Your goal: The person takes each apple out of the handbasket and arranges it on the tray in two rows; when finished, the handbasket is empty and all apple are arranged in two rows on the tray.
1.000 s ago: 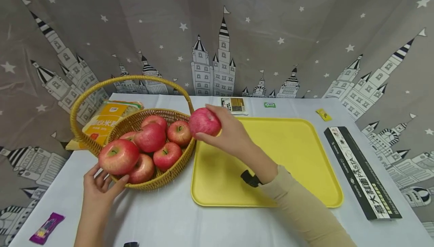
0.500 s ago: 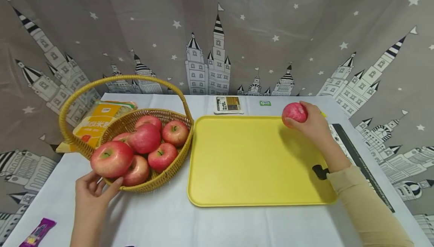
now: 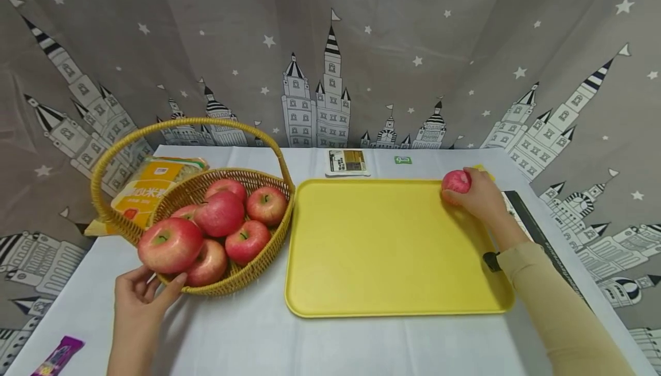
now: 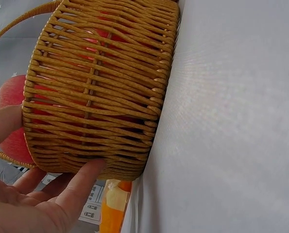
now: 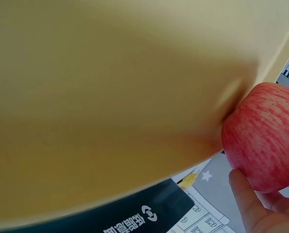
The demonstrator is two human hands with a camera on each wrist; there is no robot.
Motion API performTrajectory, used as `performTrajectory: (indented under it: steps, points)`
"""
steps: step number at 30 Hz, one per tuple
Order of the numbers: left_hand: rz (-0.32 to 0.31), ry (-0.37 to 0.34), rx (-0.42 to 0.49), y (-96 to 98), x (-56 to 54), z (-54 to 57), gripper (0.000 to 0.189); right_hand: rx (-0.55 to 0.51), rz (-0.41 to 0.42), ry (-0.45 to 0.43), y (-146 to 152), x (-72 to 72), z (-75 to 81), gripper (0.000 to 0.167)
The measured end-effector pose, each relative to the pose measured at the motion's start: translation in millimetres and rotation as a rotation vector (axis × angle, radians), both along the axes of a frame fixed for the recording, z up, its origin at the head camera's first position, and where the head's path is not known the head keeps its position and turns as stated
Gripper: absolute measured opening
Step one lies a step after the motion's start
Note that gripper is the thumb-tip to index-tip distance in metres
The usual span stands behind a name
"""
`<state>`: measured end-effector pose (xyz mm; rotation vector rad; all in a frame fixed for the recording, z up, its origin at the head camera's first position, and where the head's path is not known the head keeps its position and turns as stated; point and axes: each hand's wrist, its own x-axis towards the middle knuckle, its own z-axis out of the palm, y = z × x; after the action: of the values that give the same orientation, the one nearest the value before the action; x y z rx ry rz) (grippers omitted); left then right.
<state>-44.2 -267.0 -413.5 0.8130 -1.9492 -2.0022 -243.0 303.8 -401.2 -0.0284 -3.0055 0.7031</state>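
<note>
A wicker basket (image 3: 234,284) with a tall arched handle holds several red apples (image 3: 171,244) on the left. My left hand (image 3: 142,295) grips its near left side. In the left wrist view, the thumb is at the rim and a fingertip touches the woven wall (image 4: 93,97). At the far right corner of the yellow tray (image 3: 382,249), my right hand (image 3: 484,195) holds a pinkish-red apple (image 3: 456,181). The right wrist view has that apple (image 5: 265,138) close against the corner, with the thumb on its side; whether it rests on the tray cannot be told.
Behind the basket lies an orange food packet (image 3: 144,186). A white-and-brown packet (image 3: 348,162) and a small green packet (image 3: 403,159) lie beyond the tray. A black pasta box (image 3: 542,238) is partly hidden by the right arm. A purple snack (image 3: 58,357) lies front left.
My right hand has carried the apple from beside the basket rightward across the tray, then lowered it at the far right corner. The left hand has stayed at the basket.
</note>
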Motion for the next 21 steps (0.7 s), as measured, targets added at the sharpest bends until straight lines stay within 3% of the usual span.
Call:
performTrajectory:
  steps: [3, 7, 10, 13, 14, 21]
  points:
    - [-0.002, 0.009, 0.003, -1.1, 0.1, -3.0, 0.060, 0.004, -0.008, 0.001, 0.9, -2.4, -2.8, 0.085]
    - [-0.020, 0.072, 0.007, -11.6, -2.5, -19.3, 0.064, -0.003, -0.011, -0.003, 1.5, -5.4, -5.2, 0.088]
    - [-0.012, 0.081, 0.017, -8.9, -2.6, -16.4, 0.063, 0.004, -0.012, 0.015, -1.6, -4.6, -3.8, 0.091]
    - [0.005, 0.060, 0.024, -1.1, -1.3, -5.4, 0.060, 0.025, 0.010, 0.081, -11.8, -1.1, 3.6, 0.087]
    - [0.010, 0.046, 0.022, 3.0, -0.1, 0.5, 0.059, 0.029, 0.032, 0.112, -16.8, 0.0, 6.4, 0.084]
    - [0.013, 0.019, 0.010, 1.8, -0.1, 0.2, 0.059, -0.069, 0.306, 0.264, -79.7, 11.2, 27.8, 0.064]
